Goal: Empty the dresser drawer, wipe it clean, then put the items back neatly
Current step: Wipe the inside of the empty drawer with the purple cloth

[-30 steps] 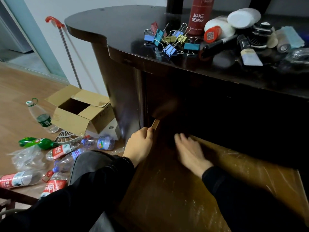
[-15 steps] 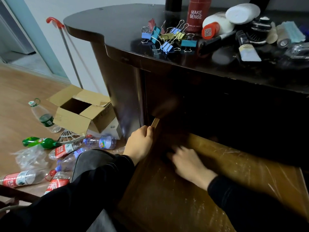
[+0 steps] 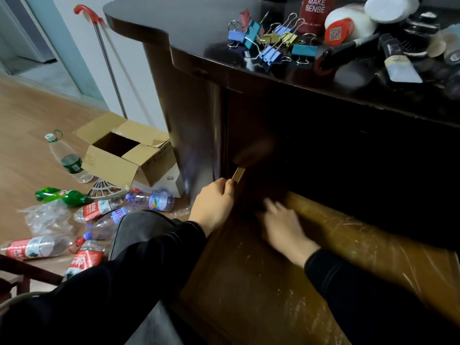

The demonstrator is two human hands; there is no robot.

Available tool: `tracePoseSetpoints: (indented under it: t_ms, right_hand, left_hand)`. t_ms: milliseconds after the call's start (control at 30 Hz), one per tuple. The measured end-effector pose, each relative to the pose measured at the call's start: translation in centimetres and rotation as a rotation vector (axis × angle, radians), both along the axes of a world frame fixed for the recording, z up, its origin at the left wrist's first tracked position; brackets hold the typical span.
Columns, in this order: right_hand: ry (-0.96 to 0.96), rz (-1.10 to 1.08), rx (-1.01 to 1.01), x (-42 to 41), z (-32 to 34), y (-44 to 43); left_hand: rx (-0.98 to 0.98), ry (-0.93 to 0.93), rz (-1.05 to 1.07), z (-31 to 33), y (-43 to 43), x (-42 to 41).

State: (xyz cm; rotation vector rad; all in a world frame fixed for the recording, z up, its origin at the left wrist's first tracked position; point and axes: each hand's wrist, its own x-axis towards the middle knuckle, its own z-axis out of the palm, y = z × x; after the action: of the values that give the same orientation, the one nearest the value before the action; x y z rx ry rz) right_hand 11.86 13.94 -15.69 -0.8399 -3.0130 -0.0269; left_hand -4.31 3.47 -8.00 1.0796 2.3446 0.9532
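Note:
The dresser drawer (image 3: 249,282) is pulled out, and its scratched brown wooden floor is bare. My left hand (image 3: 214,202) grips the drawer's left side wall near the back corner, fingers curled over its top edge. My right hand (image 3: 283,227) lies flat on the drawer floor near the back left, fingers spread and blurred; I see nothing in it. The items lie on the dark dresser top (image 3: 186,21): coloured binder clips (image 3: 268,43), a red can (image 3: 315,11), a white bottle with a red cap (image 3: 348,23), a black marker (image 3: 348,49) and a tube (image 3: 398,61).
On the wooden floor to the left lie an open cardboard box (image 3: 124,155) and several plastic bottles (image 3: 99,210). A metal pole with a red handle (image 3: 107,58) leans against the wall. A dark chair edge (image 3: 25,272) shows at the lower left.
My right hand slid back toward me over the drawer floor, then forward again. My left hand kept its grip on the drawer's side wall.

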Motion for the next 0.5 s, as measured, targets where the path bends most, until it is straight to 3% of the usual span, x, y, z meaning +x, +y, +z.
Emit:
tracePoseSetpoints:
  t_ms: [167,233,400,500]
  right_hand:
    - [-0.057,-0.151,-0.045,-2.3,1.5,5.3]
    - [-0.021,-0.318,-0.104,-3.2,1.3,4.3]
    - [-0.042,-0.147,-0.06,-2.5,1.0,3.5]
    - [-0.105,-0.187,-0.058,-3.0,2.0,5.3]
  left_hand:
    - [0.008,-0.028,0.003,0.2,-0.1,0.0]
    - [0.015,-0.035,-0.002,0.1,-0.1,0.1]
    - [0.008,-0.024,-0.007,0.1,-0.1,0.0]
    - [0.015,-0.048,-0.011,0.2,-0.1,0.1]
